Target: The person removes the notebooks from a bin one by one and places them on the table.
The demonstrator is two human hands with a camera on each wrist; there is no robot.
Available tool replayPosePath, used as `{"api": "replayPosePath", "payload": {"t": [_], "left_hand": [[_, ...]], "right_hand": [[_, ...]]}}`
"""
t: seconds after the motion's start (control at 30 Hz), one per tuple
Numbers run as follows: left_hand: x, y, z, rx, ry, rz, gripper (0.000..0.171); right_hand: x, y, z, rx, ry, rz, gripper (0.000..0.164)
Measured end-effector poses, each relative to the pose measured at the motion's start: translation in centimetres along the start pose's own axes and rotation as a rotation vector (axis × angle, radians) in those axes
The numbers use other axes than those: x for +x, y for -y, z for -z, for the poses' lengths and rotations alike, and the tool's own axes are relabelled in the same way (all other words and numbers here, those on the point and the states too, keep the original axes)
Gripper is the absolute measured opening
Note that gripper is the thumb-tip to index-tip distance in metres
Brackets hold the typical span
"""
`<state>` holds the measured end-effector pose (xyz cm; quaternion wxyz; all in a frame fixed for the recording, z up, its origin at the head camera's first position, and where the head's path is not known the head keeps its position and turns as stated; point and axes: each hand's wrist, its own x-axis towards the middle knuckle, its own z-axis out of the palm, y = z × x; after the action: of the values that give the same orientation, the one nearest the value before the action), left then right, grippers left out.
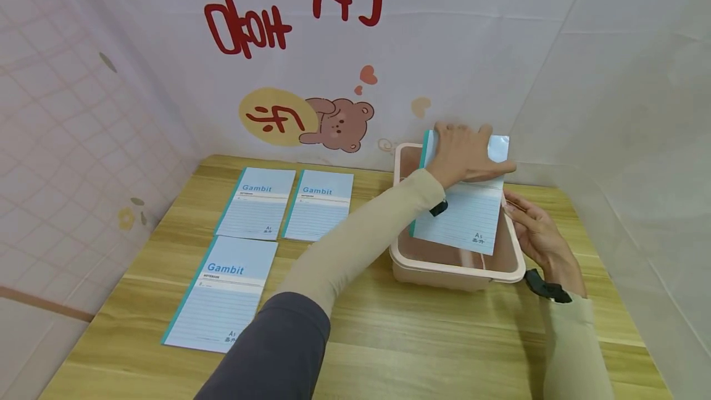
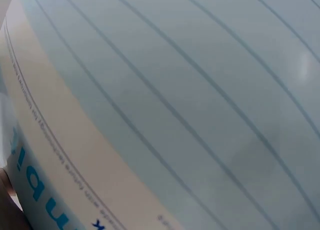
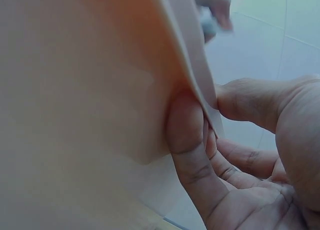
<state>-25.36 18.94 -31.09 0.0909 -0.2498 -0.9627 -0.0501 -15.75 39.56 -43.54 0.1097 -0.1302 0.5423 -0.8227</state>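
Observation:
Over the pale pink plastic bin [image 1: 455, 270], my left hand [image 1: 461, 156] holds a blue lined notebook [image 1: 458, 218] by its upper part, fingers curled over the top edge. The notebook leans within the bin's opening, its teal spine to the left. In the left wrist view the lined cover [image 2: 175, 100] fills nearly everything, with a bit of a finger at the lower left. My right hand [image 1: 539, 233] grips the bin's right rim; in the right wrist view thumb and fingers [image 3: 187, 125] pinch the bin's edge.
On the wooden table [image 1: 389, 350] three similar "Gambit" notebooks lie flat at the left: one at the back left [image 1: 258, 205], one beside it [image 1: 319, 208], and one nearer the front [image 1: 224, 301]. Behind stands a printed cloth wall [image 1: 461, 48], with more cloth on both sides.

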Motion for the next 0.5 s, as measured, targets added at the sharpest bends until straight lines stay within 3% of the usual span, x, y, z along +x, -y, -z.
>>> {"api": "replayPosePath", "payload": {"t": [0.2,0.5], "left_hand": [[-0.3,1.2,4.0,-0.026,-0.060,-0.037,0.067],[-1.6,3.7,9.4,-0.104,-0.097,-0.018,0.070]], "right_hand": [[0.0,0.0,-0.2,-0.014,-0.044,-0.013,0.040],[-0.2,0.3,-0.1,-0.012,-0.070,-0.018,0.037]]}}
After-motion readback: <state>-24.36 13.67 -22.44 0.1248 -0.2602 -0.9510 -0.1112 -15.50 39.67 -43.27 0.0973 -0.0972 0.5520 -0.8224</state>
